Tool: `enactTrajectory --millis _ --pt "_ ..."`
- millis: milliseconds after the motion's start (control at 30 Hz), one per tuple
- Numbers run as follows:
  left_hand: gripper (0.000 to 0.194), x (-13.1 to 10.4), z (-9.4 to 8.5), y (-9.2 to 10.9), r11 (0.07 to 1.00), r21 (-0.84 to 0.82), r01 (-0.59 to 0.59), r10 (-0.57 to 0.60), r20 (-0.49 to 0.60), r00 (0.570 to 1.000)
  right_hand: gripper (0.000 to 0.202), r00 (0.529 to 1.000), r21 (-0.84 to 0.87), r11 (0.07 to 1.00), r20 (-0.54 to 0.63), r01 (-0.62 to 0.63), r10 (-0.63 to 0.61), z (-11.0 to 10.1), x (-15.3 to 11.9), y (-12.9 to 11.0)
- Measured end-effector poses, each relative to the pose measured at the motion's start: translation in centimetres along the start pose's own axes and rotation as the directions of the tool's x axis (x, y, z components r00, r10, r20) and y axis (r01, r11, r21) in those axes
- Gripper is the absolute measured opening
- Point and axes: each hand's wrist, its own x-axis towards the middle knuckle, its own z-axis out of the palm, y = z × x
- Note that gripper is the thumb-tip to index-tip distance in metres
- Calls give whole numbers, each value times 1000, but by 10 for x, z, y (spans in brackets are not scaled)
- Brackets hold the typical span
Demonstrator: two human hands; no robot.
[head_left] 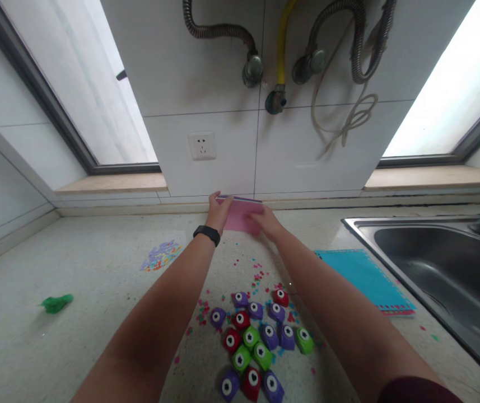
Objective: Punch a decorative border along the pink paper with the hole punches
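Both hands out at the back of the counter, near the wall. Left hand (219, 211), dark band (207, 234) on its wrist, pinches the left end of a pink sheet (240, 219); right hand (270, 221) grips its right end. Sheet spans the gap between them, a dark strip along its top edge.

Left to right on the speckled counter (109, 252): crumpled green item (57, 303), material unclear; a scatter of lilac, yellow and orange bits (161, 256); then, between the forearms, a cluster of small punches (251, 337) in purple, red and green, with coloured confetti (258, 275) around and beyond them. Right of the right forearm, blue sheets (355, 271), reddish edge showing beneath the near side. Far right, metal sink (437, 263). Wall socket (201, 146) above the left hand.
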Motion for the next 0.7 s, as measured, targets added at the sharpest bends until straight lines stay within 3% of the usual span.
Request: enactTrajectory --millis 167,300,533,700 --pt "72 -3 -4 0 999 -3 -45 45 75 996 35 998 -59 996 -20 65 -66 -6 -1 -3" --pt "82 -6 -10 -6 998 21 -57 51 200 979 36 997 -90 993 7 72 -71 -11 -12 -9" --pt "43 -30 -35 -9 994 83 -77 47 324 945 33 982 -148 986 180 80 -53 -12 -42 -33" --pt "37 -70 -59 8 983 139 -119 65 340 938 27 965 -161 985 259 68 -24 -9 -67 -49"
